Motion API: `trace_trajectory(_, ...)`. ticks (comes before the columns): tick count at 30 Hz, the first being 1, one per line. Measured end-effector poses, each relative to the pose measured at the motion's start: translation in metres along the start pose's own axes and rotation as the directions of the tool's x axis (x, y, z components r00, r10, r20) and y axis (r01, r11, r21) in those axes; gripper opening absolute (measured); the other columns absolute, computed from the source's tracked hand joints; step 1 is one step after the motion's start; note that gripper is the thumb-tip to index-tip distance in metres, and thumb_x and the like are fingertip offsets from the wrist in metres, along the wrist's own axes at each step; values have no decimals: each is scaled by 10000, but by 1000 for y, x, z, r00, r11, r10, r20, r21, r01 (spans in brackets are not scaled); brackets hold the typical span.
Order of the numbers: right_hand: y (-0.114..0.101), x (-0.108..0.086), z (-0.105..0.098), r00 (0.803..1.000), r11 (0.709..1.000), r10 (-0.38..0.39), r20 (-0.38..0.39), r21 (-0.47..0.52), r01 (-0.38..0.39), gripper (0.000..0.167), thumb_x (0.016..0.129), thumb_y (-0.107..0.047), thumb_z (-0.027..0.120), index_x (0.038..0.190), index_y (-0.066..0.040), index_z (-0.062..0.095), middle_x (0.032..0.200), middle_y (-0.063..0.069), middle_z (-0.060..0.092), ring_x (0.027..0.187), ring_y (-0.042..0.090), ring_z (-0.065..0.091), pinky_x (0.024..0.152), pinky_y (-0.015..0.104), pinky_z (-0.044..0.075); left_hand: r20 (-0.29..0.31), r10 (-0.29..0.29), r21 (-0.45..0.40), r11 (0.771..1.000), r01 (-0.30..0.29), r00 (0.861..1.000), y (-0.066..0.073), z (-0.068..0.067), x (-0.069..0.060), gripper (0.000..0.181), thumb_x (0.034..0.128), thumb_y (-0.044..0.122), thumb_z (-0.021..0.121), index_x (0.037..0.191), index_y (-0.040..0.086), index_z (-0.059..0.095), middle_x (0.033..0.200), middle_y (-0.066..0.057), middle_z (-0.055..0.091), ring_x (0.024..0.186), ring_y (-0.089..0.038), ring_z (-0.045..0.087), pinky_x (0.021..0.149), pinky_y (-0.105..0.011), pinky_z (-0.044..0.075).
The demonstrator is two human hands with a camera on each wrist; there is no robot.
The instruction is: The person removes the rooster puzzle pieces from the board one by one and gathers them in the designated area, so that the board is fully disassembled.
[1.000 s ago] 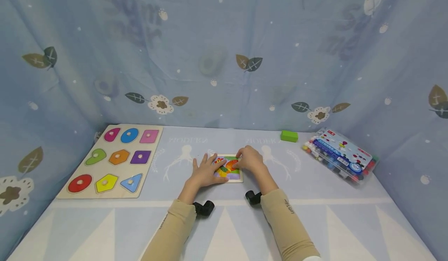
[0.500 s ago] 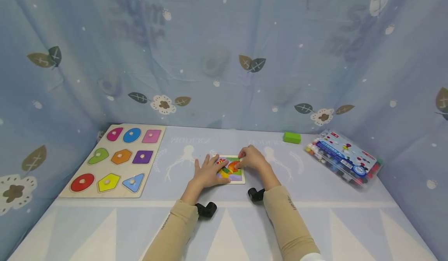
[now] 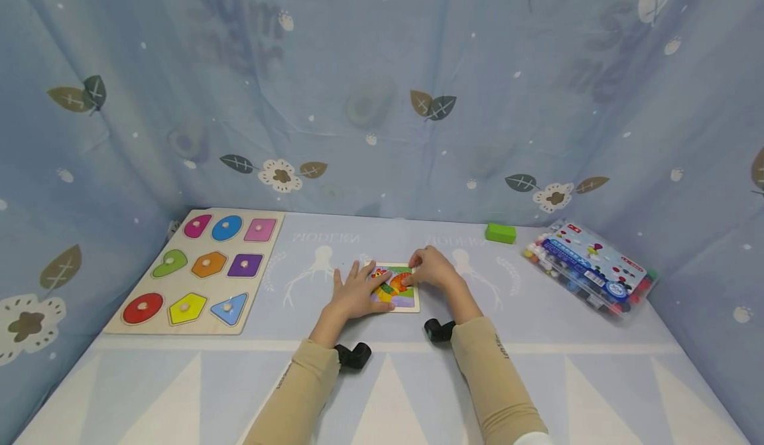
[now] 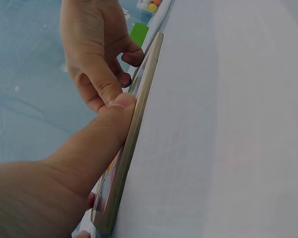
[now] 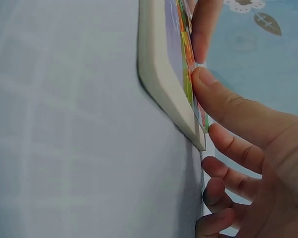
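Note:
A small wooden picture puzzle (image 3: 406, 303) with a pale frame and a bright picture lies flat on the table. Across its left part rests my left hand (image 3: 353, 295), fingers spread and thumb along the near edge. At the upper right corner, my right hand (image 3: 436, 269) pinches a puzzle piece (image 5: 202, 116) between thumb and forefinger. That piece stands slightly proud of the frame in the right wrist view; the other fingers are loosely curled beyond the edge. The left thumb (image 4: 107, 124) presses on the picture in the left wrist view. Both hands cover part of the picture.
To the left lies a wooden knob board (image 3: 203, 286) with several coloured shapes. A green block (image 3: 501, 233) sits at the back right, beside a clear case of markers (image 3: 591, 269). A patterned curtain (image 3: 382, 67) borders the table behind and at the sides.
The whole head view has shifted slightly. Both hands stay at the puzzle in nearly the same pose, with no clear movement of the pieces.

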State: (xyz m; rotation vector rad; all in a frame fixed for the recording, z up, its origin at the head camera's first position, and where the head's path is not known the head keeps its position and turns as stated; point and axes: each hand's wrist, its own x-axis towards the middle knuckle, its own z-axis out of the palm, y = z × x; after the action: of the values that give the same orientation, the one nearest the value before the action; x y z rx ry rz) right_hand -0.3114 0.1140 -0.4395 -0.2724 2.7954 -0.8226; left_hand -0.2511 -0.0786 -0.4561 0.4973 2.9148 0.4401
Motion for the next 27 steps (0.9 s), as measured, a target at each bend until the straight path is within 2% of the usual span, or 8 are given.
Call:
trace_trajectory(9, 7, 2, 3, 999, 995, -23, -39, 97, 26, 314, 667, -230, 832, 819, -86, 599, 859, 49, 549, 777, 201, 477, 679, 305, 377, 9, 5, -4, 1000, -5, 1000, 0, 0, -1, 722, 793, 592, 598, 1417, 299, 381, 1522, -83, 216, 1387, -407, 97, 1018, -684, 30)
trace_trajectory(17, 9, 2, 4, 998, 977, -37, -41, 207, 44, 277, 712, -211, 803, 835, -84, 589, 789, 36, 571, 711, 171, 492, 624, 264, 392, 3, 18, -11, 1000, -18, 1000, 0, -5, -1, 708, 807, 582, 589, 1415, 279, 389, 1520, -96, 213, 1382, -422, 97, 1010, -694, 37)
trace_trajectory(22, 10, 1, 5, 997, 973, -66, -41, 217, 73, 301, 728, -175, 789, 940, -67, 605, 742, 38, 575, 661, 156, 496, 605, 255, 394, -4, 23, -25, 999, -23, 1000, 1, -6, -2, 709, 806, 576, 594, 1413, 269, 395, 1515, -107, 223, 1379, -429, 106, 1006, -698, 40)
trace_trajectory(27, 12, -2, 6, 998, 985, -58, -34, 158, 63, 329, 732, -181, 785, 1022, -82, 670, 741, 36, 564, 668, 163, 482, 601, 259, 385, 6, 20, -28, 999, -20, 1000, 2, -4, -2, 705, 809, 573, 593, 1415, 272, 392, 1517, -105, 220, 1380, -426, 104, 1008, -694, 35)
